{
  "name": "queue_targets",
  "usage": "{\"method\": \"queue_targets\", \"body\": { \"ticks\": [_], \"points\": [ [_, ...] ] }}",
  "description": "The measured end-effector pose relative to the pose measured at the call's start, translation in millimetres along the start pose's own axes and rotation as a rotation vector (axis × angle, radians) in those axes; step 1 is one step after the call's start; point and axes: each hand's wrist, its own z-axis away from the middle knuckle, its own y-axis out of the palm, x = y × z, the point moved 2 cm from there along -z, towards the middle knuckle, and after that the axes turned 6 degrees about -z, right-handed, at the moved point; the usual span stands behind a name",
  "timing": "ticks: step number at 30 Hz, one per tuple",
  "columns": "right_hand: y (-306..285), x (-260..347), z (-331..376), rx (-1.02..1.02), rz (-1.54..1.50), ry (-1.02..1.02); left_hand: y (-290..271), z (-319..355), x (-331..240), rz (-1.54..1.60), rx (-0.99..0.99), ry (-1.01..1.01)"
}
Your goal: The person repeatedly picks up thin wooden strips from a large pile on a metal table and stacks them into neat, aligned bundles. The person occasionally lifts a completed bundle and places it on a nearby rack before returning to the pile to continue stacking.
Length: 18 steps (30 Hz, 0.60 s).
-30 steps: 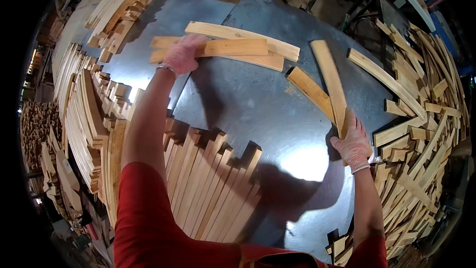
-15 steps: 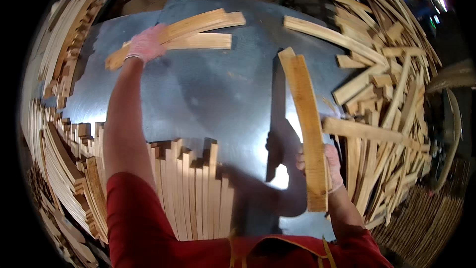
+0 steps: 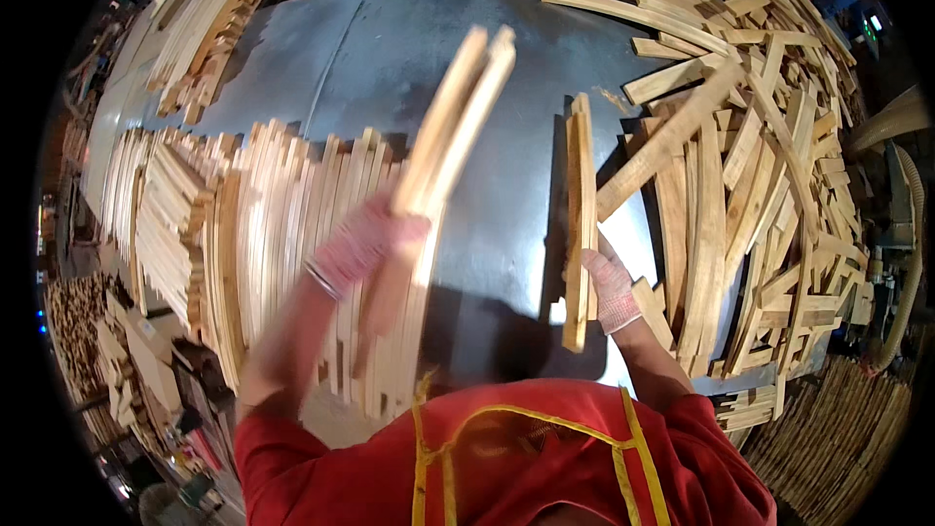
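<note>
My left hand, in a pinkish knit glove, is wrapped round a pair of pale wooden strips. They slant up and away over the right end of a row of standing wooden strips; motion blurs them. My right hand, in a like glove, grips a small bundle of wooden strips turned edge-on. The bundle points away from me over the grey metal table. Its thumb lies on the near side of the wood; the other fingers are partly hidden.
A jumbled pile of wooden strips covers the table's right side, one strip jutting toward my right hand. Another stack lies far left. Beyond the pile hangs a pale hose. Bundled strips stand at lower right.
My left hand has come back from the far left of the table, bringing the strips toward me and turning them lengthwise. My right hand's strips have turned from face-on to edge-on.
</note>
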Motion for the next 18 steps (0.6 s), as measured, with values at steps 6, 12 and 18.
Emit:
{"method": "queue_targets", "body": {
  "ticks": [6,12,18],
  "points": [
    [-10,-76,53,0.207,0.466,-0.040,170,71,112,0.643,-0.080,-0.200],
    [83,-133,80,0.508,1.497,0.194,179,133,119,-0.654,-0.636,-0.097],
    [85,-133,88,0.533,1.239,0.090,106,254,207,-0.990,-1.135,-0.155]
  ]
}}
